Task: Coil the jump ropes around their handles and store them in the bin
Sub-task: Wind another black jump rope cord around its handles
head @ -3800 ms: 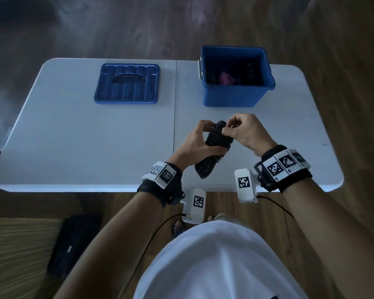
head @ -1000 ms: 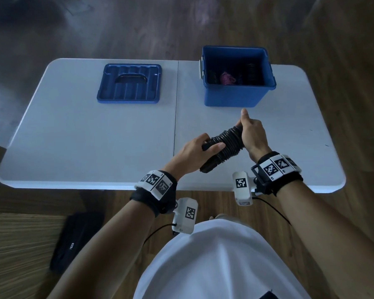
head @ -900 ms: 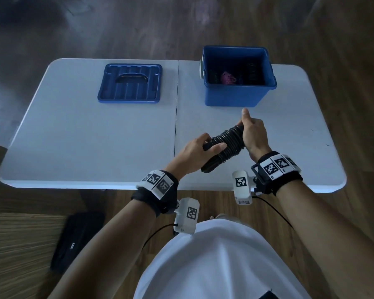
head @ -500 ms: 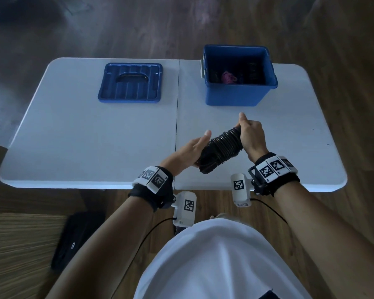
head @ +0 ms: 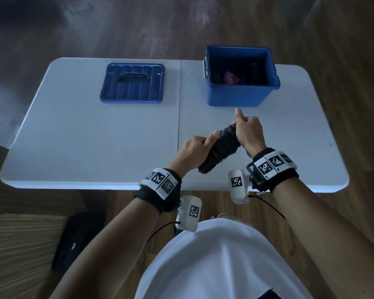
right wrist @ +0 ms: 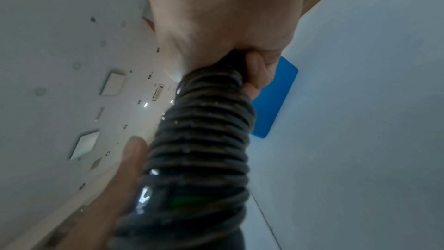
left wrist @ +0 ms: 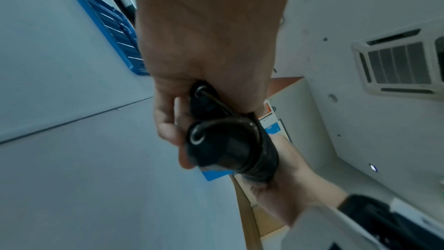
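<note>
Just above the near edge of the table (head: 78, 147), right of its centre seam, both hands hold one black jump rope (head: 221, 147), its cord wound in tight rings around the two handles. The bundle lies slantwise, its lower end toward the near edge and its upper end pointing at the bin. The left hand (head: 192, 151) grips the lower part from the left side, fingers curled round it; the left wrist view shows the two round handle ends (left wrist: 211, 140) sticking out past the curled fingers (left wrist: 168, 126), a thin cord running from each cap. The right hand (head: 247, 134) is wrapped round the upper end of the coil, thumb raised and pointing away from the person; in the right wrist view the ribbed coil (right wrist: 204, 140) runs out of the closed fist toward the camera.

Farther back, near the far edge and right of the seam, stands the open blue bin (head: 231, 94). Inside lie dark coiled ropes (head: 255, 72) and a pink bundle (head: 230, 77). Left of the seam, by the far edge, the blue lid (head: 132, 83) lies flat.
</note>
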